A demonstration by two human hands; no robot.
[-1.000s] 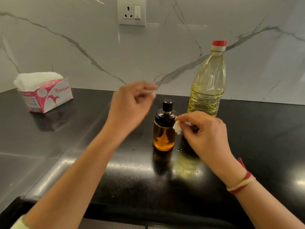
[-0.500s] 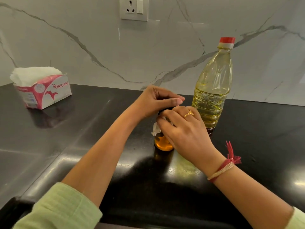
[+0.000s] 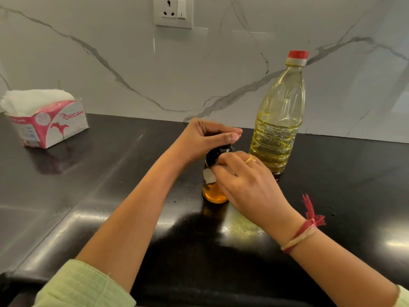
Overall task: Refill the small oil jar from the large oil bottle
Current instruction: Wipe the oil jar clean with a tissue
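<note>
The small oil jar (image 3: 214, 191) stands on the black counter (image 3: 110, 196), amber oil in its lower part and a black top. My left hand (image 3: 208, 136) curls over the jar's black cap from above and grips it. My right hand (image 3: 245, 185) presses a small wad of white tissue (image 3: 209, 176) against the jar's side just under the black collar, fingers pinching the tissue. The large oil bottle (image 3: 278, 120), clear plastic with yellow oil and a red cap, stands upright just behind and to the right of the jar.
A pink and white tissue box (image 3: 48, 122) sits at the back left of the counter. A marble wall with a socket (image 3: 173, 12) rises behind. The counter's front edge runs below my forearms.
My left hand came down from above onto the jar's cap. My right hand moved the tissue from beside the jar onto its side.
</note>
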